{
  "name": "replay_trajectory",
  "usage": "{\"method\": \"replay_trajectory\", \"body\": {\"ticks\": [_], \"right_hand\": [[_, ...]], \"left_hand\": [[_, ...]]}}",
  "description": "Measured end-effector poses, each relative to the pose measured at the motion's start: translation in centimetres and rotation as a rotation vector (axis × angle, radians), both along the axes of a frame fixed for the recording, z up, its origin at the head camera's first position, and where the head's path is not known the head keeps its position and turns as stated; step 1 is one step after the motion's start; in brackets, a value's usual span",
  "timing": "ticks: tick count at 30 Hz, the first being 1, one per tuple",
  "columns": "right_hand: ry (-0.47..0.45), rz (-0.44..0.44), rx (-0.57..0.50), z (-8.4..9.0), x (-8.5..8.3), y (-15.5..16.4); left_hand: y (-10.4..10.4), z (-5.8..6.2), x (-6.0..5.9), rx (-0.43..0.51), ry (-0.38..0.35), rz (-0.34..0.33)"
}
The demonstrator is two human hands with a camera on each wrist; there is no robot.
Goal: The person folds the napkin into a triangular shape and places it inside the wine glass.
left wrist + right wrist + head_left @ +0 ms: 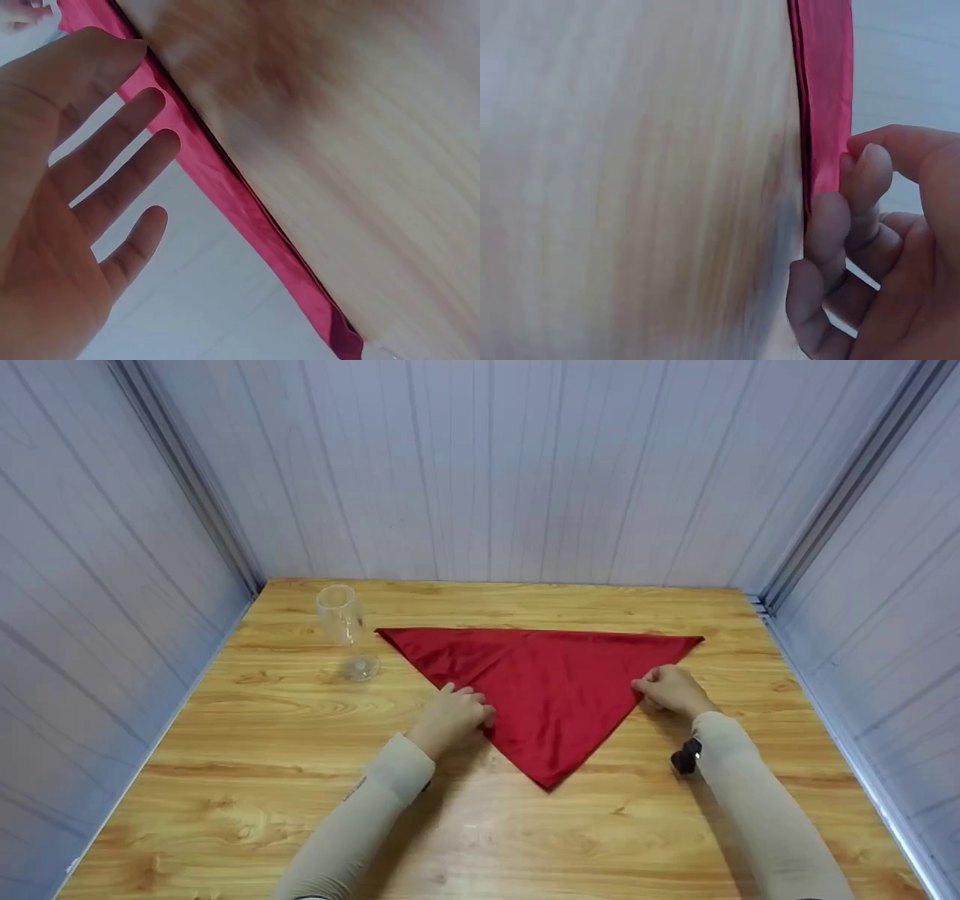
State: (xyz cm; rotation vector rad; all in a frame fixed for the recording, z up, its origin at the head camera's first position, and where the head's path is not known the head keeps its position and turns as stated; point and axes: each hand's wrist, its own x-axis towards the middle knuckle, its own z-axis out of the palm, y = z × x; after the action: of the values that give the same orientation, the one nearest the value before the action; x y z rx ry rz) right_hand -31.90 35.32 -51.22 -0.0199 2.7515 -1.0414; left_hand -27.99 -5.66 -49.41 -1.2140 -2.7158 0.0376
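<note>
A shiny red cloth (544, 682), folded into a triangle, lies on the wooden table with one corner toward me. My left hand (454, 716) is at its near-left edge. Thumb and index finger meet on that edge in the left wrist view, while the other fingers of the left hand (67, 180) are loosely spread. On the opposite slanting edge, my right hand (671, 690) pinches the cloth. The right wrist view has the right hand (892, 232) with curled fingers against the layered red cloth (825, 82).
A clear stemmed glass (341, 619) stands at the back left, a little apart from the cloth's left corner. Pale panelled walls (487, 472) enclose the wooden table (247, 780) at the back and both sides.
</note>
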Motion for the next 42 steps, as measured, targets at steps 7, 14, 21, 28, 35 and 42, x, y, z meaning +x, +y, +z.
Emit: {"method": "replay_trajectory", "body": {"ticks": [7,14,21,28,35,42], "right_hand": [[0.056,0.118,-0.017,0.1,1.0,-2.4],[0.176,0.259,0.009,0.5,2.2,-4.5],[0.293,0.505,-0.014,0.0,2.9,-6.6],[0.316,0.595,0.023,0.4,4.4,-8.6],[0.316,0.712,0.086,0.4,5.7,-9.9],[0.331,0.789,0.076,0.1,6.2,-10.7]], "left_hand": [[1.1,-0.1,0.8,0.054,-0.137,-0.076],[1.7,-0.2,0.9,0.049,-0.232,-0.086],[2.3,-0.3,1.3,0.082,-0.239,-0.142],[3.3,-0.5,1.8,0.096,-0.265,-0.203],[4.1,-0.8,2.3,0.056,-0.245,-0.241],[4.6,-1.0,2.5,0.041,-0.239,-0.243]]}}
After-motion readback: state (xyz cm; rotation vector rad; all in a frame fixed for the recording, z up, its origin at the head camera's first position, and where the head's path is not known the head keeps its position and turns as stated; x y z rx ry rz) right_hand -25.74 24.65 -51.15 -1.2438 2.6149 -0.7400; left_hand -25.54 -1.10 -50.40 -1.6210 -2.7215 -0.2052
